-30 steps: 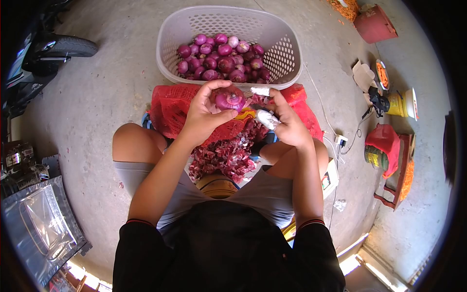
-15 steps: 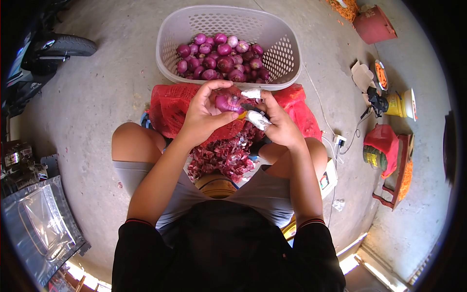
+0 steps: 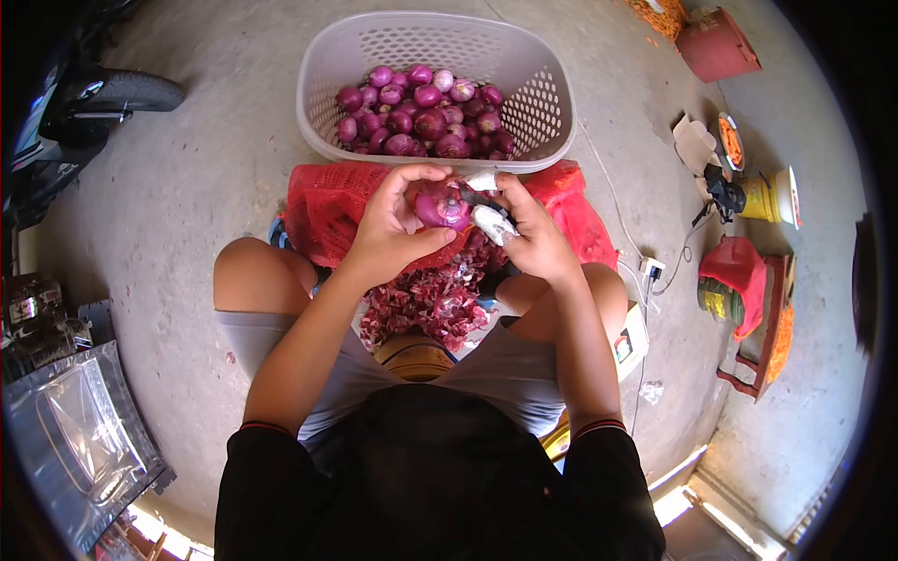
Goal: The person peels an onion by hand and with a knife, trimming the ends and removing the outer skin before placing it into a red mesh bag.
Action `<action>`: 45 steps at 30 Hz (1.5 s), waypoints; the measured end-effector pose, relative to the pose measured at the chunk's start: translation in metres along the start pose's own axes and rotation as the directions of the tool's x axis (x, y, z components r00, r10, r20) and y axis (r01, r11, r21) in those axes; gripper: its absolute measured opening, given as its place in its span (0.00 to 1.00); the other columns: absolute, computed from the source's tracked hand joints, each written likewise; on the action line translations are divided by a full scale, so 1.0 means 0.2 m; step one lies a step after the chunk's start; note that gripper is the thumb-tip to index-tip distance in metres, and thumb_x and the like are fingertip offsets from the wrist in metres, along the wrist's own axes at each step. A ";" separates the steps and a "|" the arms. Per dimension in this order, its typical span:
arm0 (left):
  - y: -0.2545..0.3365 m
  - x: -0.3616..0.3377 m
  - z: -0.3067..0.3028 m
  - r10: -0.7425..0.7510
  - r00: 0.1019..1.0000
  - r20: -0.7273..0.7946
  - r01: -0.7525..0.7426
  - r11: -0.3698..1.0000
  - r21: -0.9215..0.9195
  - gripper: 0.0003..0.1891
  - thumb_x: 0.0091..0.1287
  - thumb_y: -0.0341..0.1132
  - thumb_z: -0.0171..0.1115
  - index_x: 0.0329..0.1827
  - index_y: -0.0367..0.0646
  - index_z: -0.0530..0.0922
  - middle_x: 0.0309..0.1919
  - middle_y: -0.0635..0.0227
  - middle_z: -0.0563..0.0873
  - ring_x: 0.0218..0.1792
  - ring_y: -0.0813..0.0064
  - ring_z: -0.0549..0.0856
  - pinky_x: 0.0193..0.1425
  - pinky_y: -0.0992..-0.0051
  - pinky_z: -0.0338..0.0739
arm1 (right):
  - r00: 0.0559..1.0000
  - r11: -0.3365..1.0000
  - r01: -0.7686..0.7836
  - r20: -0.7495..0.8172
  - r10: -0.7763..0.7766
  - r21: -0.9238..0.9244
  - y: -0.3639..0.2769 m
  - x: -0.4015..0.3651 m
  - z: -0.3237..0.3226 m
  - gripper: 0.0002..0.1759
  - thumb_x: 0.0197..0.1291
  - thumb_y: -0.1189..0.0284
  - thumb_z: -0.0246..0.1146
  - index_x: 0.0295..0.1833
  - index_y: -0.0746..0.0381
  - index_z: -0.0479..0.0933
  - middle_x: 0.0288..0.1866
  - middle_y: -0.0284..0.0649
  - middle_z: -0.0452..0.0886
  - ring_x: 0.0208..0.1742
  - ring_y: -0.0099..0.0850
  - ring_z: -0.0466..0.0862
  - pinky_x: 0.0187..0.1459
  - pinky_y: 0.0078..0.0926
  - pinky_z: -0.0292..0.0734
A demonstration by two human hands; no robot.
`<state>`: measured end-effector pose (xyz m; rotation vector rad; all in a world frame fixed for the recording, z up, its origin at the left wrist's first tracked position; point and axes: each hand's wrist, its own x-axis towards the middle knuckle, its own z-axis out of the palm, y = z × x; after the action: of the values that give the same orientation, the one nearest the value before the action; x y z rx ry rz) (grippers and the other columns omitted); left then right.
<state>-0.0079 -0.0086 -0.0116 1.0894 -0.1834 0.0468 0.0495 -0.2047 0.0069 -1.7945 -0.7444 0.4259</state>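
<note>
A red onion is in my left hand, whose thumb and fingers are closed around its left side. My right hand is closed on a small dark knife, mostly hidden by the fingers, with the blade against the onion's right side. White wrapping covers the thumb and a finger of the right hand. Below both hands lies a pile of onion skins, between my legs. Just beyond them stands a grey plastic basket holding several peeled red onions.
Red mesh sacking lies under and around my hands. A motorcycle wheel is at the left. Toward the right are a cable with a plug, a yellow bucket, a red tub and a wooden stool.
The onion has turned in my left hand and now shows its rounded purple side and an end. Both hands have shifted only slightly.
</note>
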 end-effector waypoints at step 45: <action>0.01 -0.01 0.02 -0.210 0.973 -0.094 0.194 0.968 -0.156 0.35 0.51 0.12 0.57 0.67 0.37 0.64 0.59 0.59 0.74 0.59 0.71 0.76 0.66 0.69 0.70 | 0.997 0.991 -0.040 -0.058 0.048 0.126 0.02 0.02 -0.03 0.27 0.55 0.88 0.51 0.62 0.63 0.63 0.50 0.41 0.79 0.51 0.28 0.79 0.53 0.25 0.71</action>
<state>-0.0110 -0.0114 -0.0073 0.9514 0.0246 -0.0886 0.0578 -0.2072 0.0059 -1.7010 -0.6234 0.4361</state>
